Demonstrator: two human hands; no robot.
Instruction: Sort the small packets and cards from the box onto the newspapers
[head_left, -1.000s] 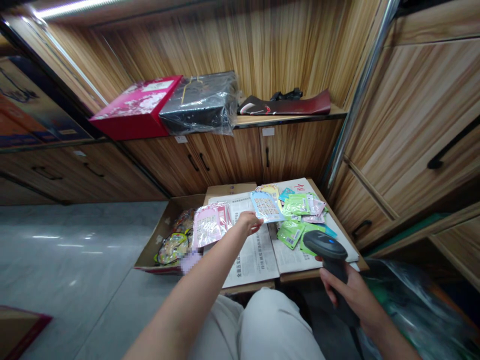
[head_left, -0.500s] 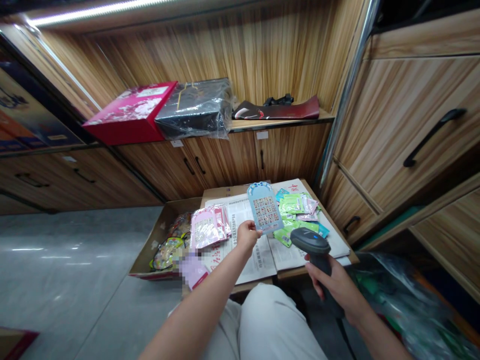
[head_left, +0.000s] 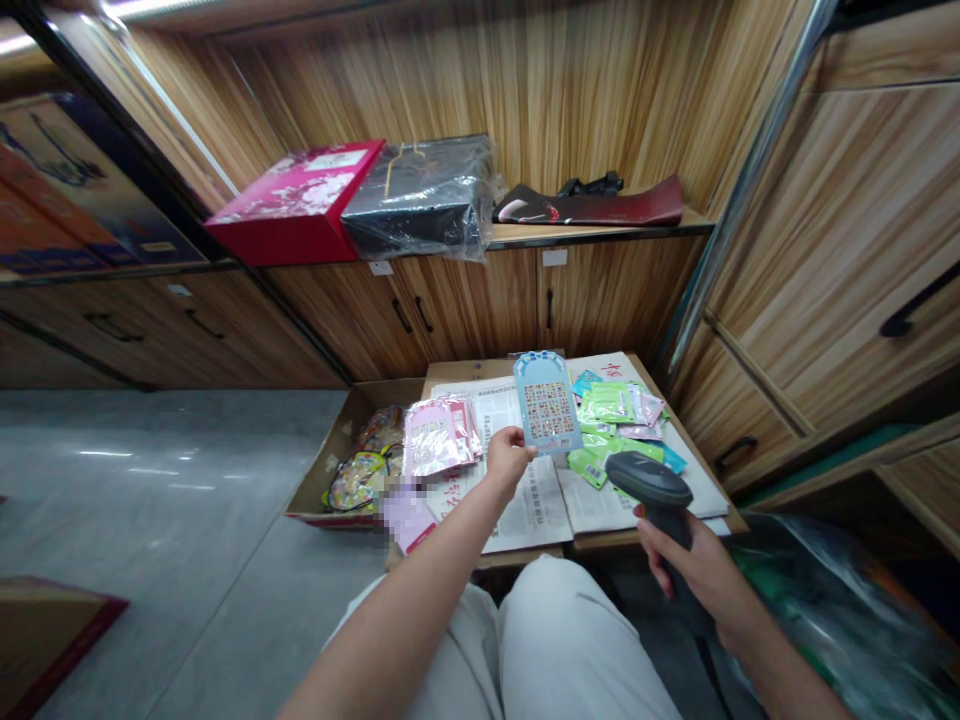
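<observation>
My left hand (head_left: 508, 455) pinches the bottom corner of a light blue sticker card (head_left: 547, 403) and holds it upright above the newspaper-covered low table (head_left: 525, 505). My right hand (head_left: 694, 570) grips the handle of a black barcode scanner (head_left: 651, 485), whose head points toward the card from just right of it. Behind the card lies a pile of green and pink packets (head_left: 619, 415). A stack of pink packets (head_left: 439, 440) lies at the table's left side.
A cardboard box (head_left: 330, 470) with colourful items sits on the floor left of the table. Wooden cabinets surround it; a shelf carries a red gift box (head_left: 296, 205) and a black plastic-wrapped box (head_left: 420, 195). My knees in white trousers (head_left: 555, 650) are below.
My left hand has lifted the blue card off the table and tipped it upright. The scanner in my right hand has stayed close by it. The view shifted slightly.
</observation>
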